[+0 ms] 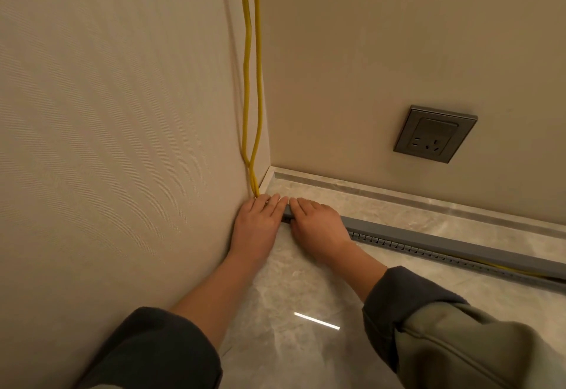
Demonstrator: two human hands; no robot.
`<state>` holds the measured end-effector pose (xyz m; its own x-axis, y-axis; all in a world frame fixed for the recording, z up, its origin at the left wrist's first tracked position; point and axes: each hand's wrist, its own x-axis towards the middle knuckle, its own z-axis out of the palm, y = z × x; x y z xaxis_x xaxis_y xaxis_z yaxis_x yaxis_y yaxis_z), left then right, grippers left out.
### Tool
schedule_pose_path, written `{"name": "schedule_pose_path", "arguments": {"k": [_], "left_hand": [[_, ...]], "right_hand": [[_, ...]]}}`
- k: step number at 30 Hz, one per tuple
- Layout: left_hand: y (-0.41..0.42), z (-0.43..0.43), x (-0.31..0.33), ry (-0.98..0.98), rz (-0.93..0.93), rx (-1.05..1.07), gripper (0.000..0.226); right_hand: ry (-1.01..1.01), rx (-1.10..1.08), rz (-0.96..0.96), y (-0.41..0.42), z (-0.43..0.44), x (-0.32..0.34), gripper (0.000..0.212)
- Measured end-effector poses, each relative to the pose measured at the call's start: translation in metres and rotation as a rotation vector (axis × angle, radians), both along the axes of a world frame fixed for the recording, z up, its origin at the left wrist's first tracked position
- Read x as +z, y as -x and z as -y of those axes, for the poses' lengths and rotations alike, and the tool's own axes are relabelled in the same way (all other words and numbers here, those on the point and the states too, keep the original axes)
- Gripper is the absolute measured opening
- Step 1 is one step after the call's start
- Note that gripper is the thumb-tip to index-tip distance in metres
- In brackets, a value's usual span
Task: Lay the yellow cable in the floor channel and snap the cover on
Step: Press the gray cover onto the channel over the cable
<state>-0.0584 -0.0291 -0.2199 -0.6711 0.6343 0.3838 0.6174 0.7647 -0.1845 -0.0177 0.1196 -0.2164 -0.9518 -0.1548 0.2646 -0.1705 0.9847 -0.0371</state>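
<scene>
Two strands of yellow cable (251, 88) hang down the wall corner and reach the floor by my left hand (258, 220). A grey slotted floor channel (428, 250) runs from the corner to the right edge, with a grey cover (459, 243) lying on top of it. Yellow cable shows through the channel's gap at the far right (514, 270). My left hand lies flat, palm down, at the channel's end by the corner. My right hand (318, 224) lies palm down on the cover's end, its fingers curled over it. The two hands almost touch.
A textured wall (122, 143) stands close on the left. The back wall carries a grey power socket (435, 133) low down. A marble skirting strip (398, 194) runs along its foot. The glossy marble floor (306, 312) spreads below my arms.
</scene>
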Motion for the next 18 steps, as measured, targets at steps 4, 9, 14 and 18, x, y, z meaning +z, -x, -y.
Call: {"name": "schedule_pose_path", "arguments": {"k": [4,9,14,18], "left_hand": [[0.000,0.000,-0.001,0.017,0.039,0.005,0.047],[0.003,0.001,-0.006,0.020,-0.036,-0.008,0.042],[0.002,-0.002,-0.012,0.015,0.004,0.016,0.047],[-0.013,0.000,-0.005,0.134,0.160,0.105,0.053]], "right_hand": [[0.039,0.013,-0.086,0.001,0.001,-0.009,0.045],[0.048,-0.012,-0.111,0.002,0.002,-0.020,0.045],[-0.007,-0.030,0.001,-0.004,0.006,-0.014,0.056],[0.017,-0.076,0.138,-0.019,0.017,-0.007,0.067]]}}
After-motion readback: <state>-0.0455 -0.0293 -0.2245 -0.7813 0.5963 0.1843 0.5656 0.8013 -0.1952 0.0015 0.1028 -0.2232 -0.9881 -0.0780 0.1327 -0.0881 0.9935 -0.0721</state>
